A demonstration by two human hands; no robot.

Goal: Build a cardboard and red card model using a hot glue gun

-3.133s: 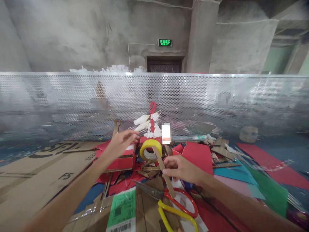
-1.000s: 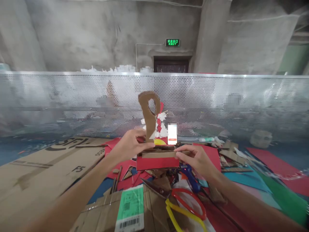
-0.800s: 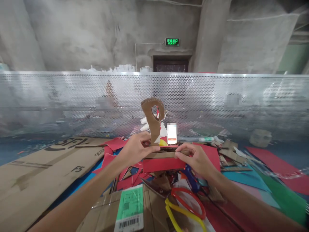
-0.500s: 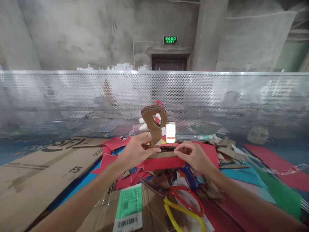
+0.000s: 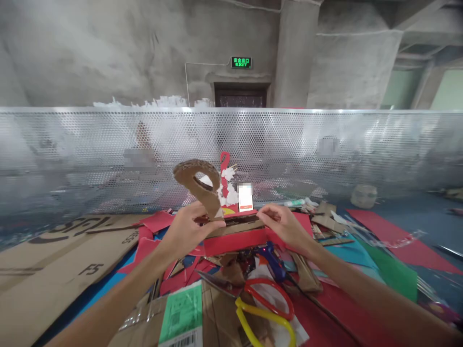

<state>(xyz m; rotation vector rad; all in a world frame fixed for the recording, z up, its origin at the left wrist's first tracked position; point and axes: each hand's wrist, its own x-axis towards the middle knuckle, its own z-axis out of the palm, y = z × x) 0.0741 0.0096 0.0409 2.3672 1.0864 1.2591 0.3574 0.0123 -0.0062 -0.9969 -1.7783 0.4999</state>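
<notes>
My left hand (image 5: 186,227) is closed around the lower stem of a brown cardboard cutout (image 5: 208,196) that curves into a loop at the top and leans left. Below it lies a red-faced cardboard piece (image 5: 235,242) with a brown upper edge. My left thumb presses beside the stem, near that edge's left end. At the other end, my right hand (image 5: 284,226) pinches the edge between thumb and fingers. The join between the cutout and the red-faced piece is partly hidden by my left hand.
Scissors with red and yellow handles (image 5: 265,315) lie in front, beside a blue glue gun (image 5: 274,264). Beyond my hands stand a lit phone (image 5: 246,200) and a red and white paper figure (image 5: 224,180). Large cardboard (image 5: 65,260) lies left; a perforated metal barrier (image 5: 282,154) runs behind.
The view has turned slightly right, so most things sit further left. The looped cutout has tipped to the left in my left hand, uncovering more of the red and white figure.
</notes>
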